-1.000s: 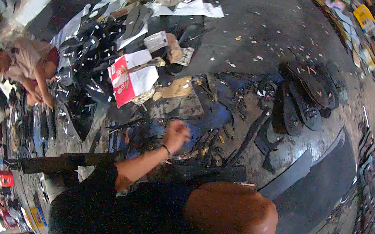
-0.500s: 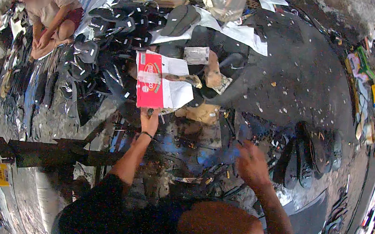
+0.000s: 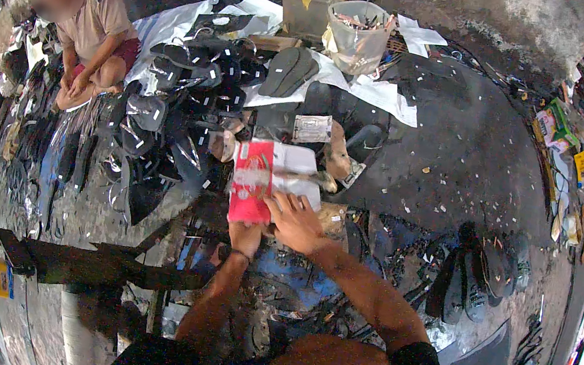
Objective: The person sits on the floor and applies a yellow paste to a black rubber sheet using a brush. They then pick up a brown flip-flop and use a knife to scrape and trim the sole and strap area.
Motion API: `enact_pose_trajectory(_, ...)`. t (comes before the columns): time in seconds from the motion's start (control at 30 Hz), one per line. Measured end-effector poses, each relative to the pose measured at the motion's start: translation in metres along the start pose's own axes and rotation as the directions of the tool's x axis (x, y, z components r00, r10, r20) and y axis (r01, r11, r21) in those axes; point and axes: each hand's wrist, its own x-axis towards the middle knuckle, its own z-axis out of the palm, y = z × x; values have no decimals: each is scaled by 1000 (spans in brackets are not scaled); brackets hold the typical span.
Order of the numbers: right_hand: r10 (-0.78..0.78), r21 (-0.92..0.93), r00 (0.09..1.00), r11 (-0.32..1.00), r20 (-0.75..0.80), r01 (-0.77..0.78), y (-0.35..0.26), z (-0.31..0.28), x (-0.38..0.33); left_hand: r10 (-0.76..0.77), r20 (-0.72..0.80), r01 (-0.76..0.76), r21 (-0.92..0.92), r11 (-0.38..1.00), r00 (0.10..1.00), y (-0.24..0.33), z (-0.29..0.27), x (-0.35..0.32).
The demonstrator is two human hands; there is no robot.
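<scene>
My left hand (image 3: 245, 238) grips the lower edge of a red and white piece of cardboard (image 3: 253, 176), its wrist wearing a dark band. Over the card's lower right side is my right hand (image 3: 296, 221), fingers bent against it and thumb hidden. A brownish, worn stick-like piece (image 3: 324, 181) shows across the white part; whether it lies on the card I cannot tell. Just beyond are a pale rectangular block (image 3: 312, 129) and a tan wooden-looking form (image 3: 338, 153).
Many black sandals (image 3: 165, 113) lie to the left, near a seated person (image 3: 103, 26). A translucent bucket (image 3: 356, 44) stands at the back beside white sheets (image 3: 389, 100). Dark soles (image 3: 471, 283) are grouped on the right. A dark beam-like piece (image 3: 88, 265) extends at the lower left.
My right hand has come left from beside the work area onto the cardboard. The left hand still holds the card, now lower in view. The whole view has shifted, showing more at the back.
</scene>
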Motion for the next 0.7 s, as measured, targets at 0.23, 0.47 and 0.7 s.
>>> enact_pose_trajectory(0.23,67,76,996,995,65,-71,1,3,-70,123,-119,-58,445,894,985,-37,13,-55)
enact_pose_trajectory(0.47,283,214,959,937,4,-277,27,-2,-63,-231,-91,231,-9,973,969,-50,9,-52)
enact_pose_trajectory(0.7,790,757,258,610,-556,-235,92,-39,-100,-57,-36,64,230,971,998,-62,-16,-55)
